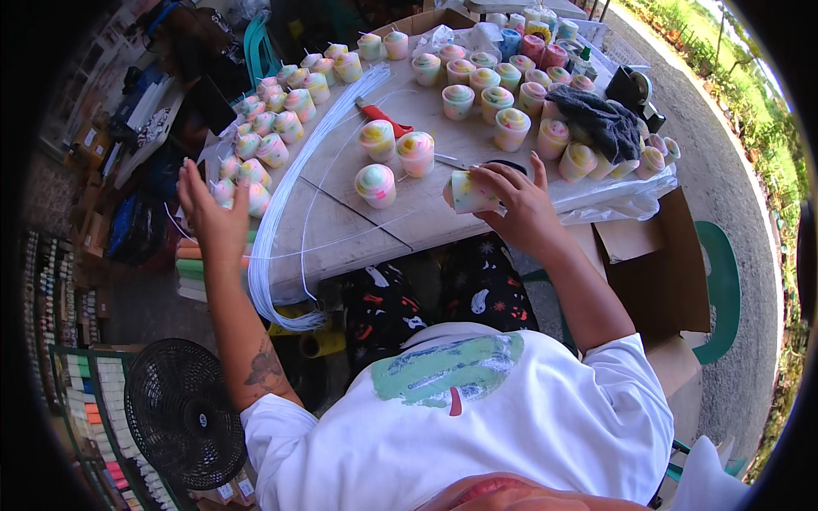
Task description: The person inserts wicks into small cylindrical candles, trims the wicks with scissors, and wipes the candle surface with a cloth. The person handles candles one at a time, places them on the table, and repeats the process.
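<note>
My right hand (521, 198) grips a cup-shaped candle (471, 192), pale with multicoloured specks and tipped on its side above the table's near edge. My left hand (213, 213) is raised at the left, fingers apart and open. A thin white strand (328, 249) runs between the left hand's side and the candle; whether the fingers touch it I cannot tell. Three upright swirl-topped candles, one of them the nearest candle (375, 186), stand between my hands. A long bundle of white wick cord (294, 200) curves over the table edge beside my left forearm.
Rows of similar candles (273, 150) line the table's left side, with more candles (484, 83) at the back right. A red-handled tool (385, 119), a thin dark rod (358, 213) and a dark cloth (599, 119) lie on the table. A cardboard box (660, 264) stands right; a black fan (186, 415) lower left.
</note>
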The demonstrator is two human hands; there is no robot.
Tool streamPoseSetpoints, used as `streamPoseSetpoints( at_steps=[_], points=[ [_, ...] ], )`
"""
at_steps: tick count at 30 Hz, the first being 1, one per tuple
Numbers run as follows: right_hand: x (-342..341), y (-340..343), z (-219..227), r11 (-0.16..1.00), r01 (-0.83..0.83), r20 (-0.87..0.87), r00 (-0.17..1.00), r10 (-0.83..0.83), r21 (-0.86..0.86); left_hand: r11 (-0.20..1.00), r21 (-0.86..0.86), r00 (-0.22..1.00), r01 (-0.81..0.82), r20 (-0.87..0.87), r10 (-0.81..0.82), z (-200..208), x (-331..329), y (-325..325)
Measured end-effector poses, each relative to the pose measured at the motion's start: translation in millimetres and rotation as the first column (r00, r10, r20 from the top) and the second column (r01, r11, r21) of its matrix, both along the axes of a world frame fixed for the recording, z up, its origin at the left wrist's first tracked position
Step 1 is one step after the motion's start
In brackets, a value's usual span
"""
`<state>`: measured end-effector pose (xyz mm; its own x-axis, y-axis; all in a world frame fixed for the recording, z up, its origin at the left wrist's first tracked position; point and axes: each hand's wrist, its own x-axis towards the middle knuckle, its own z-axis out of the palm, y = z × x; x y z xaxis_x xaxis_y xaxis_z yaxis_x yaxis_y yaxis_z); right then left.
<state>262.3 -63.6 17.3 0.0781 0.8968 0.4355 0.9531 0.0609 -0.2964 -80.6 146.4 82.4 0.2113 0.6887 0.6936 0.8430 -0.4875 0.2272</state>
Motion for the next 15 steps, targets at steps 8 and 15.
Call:
streamPoseSetpoints(
  at_steps=[8,15],
  points=[
    [-5.4,-2.8,18.2,0.981,-0.184,-0.266,0.944,0.195,0.069,0.779,-0.133,0.791,0.612,0.115,-0.601,-67.5,114.0,-87.1],
    [-4.1,-5.0,20.1,0.965,-0.193,-0.452,0.855,0.255,0.18,0.627,-0.169,0.649,0.76,0.162,-0.743,-73.4,129.0,-97.2]
  ],
)
